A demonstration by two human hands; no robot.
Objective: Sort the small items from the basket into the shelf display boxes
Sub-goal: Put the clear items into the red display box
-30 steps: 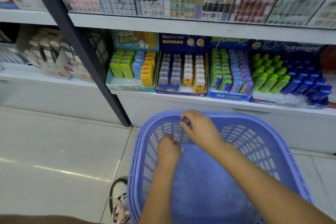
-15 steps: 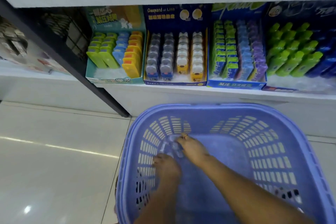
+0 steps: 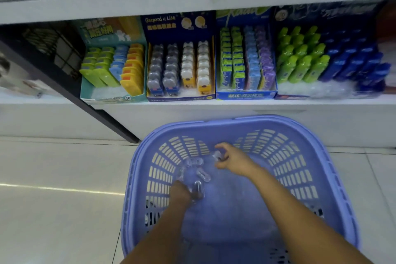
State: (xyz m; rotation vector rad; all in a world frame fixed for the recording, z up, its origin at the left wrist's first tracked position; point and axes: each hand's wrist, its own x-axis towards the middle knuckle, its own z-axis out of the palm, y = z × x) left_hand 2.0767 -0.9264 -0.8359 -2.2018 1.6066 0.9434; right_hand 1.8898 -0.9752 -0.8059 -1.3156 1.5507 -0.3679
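Observation:
A lilac slotted basket point(image 3: 334, 180) stands on the floor below the shelf. Both my hands are inside it. Several small clear plastic items point(image 3: 196, 169) lie on its bottom at the far left. My left hand point(image 3: 180, 194) is down among them, fingers curled around a small clear piece with a dark part. My right hand point(image 3: 230, 158) pinches another small clear item between thumb and fingers, a little above the bottom. On the shelf stand the display boxes: a teal box point(image 3: 111, 96), a dark blue box point(image 3: 180, 97), a blue box point(image 3: 246, 94) and a box of green and blue bottles point(image 3: 317, 64).
A black shelf post point(image 3: 70, 92) slants down to the floor left of the basket. The white shelf edge point(image 3: 214, 105) runs just behind the basket. Glossy pale floor tiles point(image 3: 60, 188) spread to the left. An upper shelf point(image 3: 192, 0) holds packaged goods.
Both hands went down from the basket's far rim to its bottom. The right hand has now lifted off with a small clear item, while the left closed on another.

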